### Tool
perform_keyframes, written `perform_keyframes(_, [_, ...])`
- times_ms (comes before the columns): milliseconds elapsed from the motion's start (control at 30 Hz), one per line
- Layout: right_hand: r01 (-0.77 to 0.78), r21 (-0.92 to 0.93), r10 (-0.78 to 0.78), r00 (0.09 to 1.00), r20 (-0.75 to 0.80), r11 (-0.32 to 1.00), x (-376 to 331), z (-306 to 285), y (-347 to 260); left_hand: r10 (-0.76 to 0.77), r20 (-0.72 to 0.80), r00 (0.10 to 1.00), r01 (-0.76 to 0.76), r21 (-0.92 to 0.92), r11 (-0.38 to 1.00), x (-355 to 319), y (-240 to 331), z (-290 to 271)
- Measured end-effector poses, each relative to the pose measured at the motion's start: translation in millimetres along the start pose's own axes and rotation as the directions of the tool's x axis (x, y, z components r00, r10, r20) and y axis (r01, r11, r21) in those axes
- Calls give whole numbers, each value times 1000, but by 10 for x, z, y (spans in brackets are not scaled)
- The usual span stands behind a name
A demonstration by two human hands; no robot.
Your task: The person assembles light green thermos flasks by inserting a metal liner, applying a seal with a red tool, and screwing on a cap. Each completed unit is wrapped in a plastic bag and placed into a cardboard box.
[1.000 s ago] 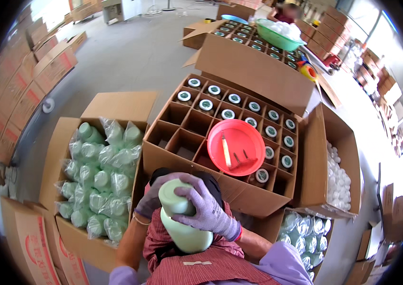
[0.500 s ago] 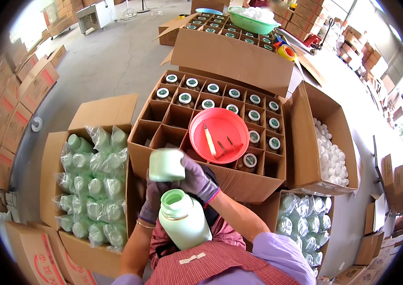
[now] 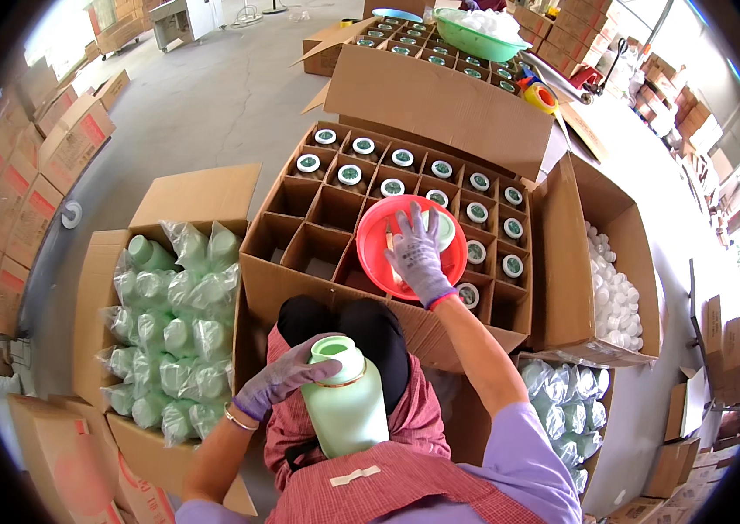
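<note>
A pale green plastic jar (image 3: 348,406) with an uncapped neck rests in my lap. My left hand (image 3: 296,375), in a grey-purple glove, is closed around its neck and shoulder. My gloved right hand (image 3: 419,258) is over a red basin (image 3: 371,269), its fingers spread apart. Beside and partly beneath those fingers lies a pale green round cap (image 3: 446,230) in the basin. A tool with a pale handle (image 3: 397,279) is partly covered by the right hand. The basin sits on a divided carton (image 3: 361,307).
White-lidded jars (image 3: 350,175) fill several carton cells. At left is a box of bagged green jars (image 3: 179,336); another bagged batch (image 3: 566,410) is at lower right. A box of white caps (image 3: 616,301) stands right. Beyond is another carton with a green basin (image 3: 474,39).
The pale green cap has gone from my hands above the lap into the red basin. My right hand has moved forward over the basin; my left hand has come onto the jar's neck.
</note>
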State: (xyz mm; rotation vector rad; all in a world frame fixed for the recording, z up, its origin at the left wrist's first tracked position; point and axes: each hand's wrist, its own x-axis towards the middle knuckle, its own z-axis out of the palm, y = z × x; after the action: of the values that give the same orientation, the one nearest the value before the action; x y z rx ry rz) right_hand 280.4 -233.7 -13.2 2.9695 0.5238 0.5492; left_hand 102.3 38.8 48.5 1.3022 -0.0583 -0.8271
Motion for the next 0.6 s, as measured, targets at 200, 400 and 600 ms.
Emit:
perform_keyframes(200, [-142,-104,143,990,1,984,25,-7,-24,193,-85,978,-180,136,974,-431,748,203])
perform_keyframes(400, [-498,849,92,867,490,178,-580,-1578,-342,761,-61,646,-160,964,212,-796,1124,211])
perform_keyframes(600, [-56,905,-240,956,171,422,-1284,-1549,-656,732,-3,681,36,999,-30,-288,414,255])
